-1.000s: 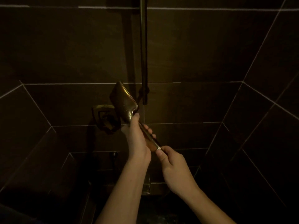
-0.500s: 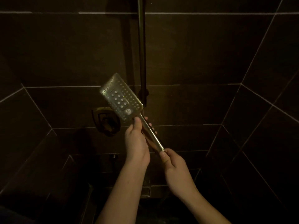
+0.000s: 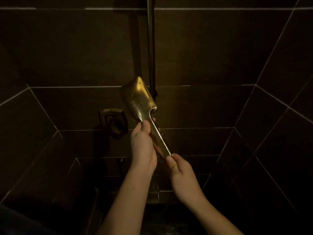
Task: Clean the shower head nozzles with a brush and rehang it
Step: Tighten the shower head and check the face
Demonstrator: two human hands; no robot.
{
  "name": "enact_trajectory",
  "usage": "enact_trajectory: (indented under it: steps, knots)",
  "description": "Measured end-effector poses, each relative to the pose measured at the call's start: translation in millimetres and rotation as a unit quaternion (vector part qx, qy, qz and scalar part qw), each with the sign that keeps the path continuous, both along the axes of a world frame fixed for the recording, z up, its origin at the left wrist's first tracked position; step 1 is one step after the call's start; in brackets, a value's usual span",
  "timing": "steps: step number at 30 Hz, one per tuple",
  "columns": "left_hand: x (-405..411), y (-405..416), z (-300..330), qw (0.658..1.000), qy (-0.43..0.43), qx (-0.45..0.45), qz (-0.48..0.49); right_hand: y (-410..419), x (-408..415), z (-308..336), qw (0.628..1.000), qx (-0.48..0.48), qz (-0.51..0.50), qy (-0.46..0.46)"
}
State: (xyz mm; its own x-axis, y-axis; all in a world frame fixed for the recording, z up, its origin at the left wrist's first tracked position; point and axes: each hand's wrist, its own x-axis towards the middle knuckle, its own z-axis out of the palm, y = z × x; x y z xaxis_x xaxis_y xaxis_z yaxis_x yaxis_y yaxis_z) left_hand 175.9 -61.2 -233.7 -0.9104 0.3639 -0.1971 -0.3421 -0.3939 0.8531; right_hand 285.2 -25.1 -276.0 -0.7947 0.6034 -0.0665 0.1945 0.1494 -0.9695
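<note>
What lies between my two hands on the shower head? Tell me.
In the head view, only the bare handle of the shower head runs between the left hand and right hand; no brush shows.

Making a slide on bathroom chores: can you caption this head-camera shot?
Both hands, left hand and right hand, hold a brass shower head by its handle, smooth back toward camera, near the wall rail.

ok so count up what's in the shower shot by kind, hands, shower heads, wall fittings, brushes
hands: 2, left hand and right hand, both on the shower head handle
shower heads: 1, brass shower head
wall fittings: 2, vertical rail and brass wall control
brushes: 0 in view
total: 5
</note>
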Motion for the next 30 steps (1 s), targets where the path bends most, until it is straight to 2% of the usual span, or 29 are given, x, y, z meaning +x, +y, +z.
enact_trajectory:
  steps: [4,9,14,22,25,30]
  knots:
    - [3,0,2,0.999,0.007,0.022,0.027,-4,1,0,1.0,0.006,0.012,0.003]
    - [1,-4,2,0.998,0.068,0.017,-0.003,-8,0,-2,1.0,0.018,0.023,0.008]
    - [-1,-7,0,0.995,0.091,0.031,-0.026,-10,-1,-4,0.999,0.021,0.02,0.024]
    - [4,-8,-1,0.993,0.116,-0.028,0.002,-12,1,-12,0.999,0.039,0.02,0.017]
    - [10,-6,-4,0.995,0.099,0.01,0.019,-18,1,-12,0.999,0.036,0.024,0.025]
    - [10,-7,-5,0.994,0.102,0.026,-0.008,-15,3,-13,0.997,0.058,0.029,0.03]
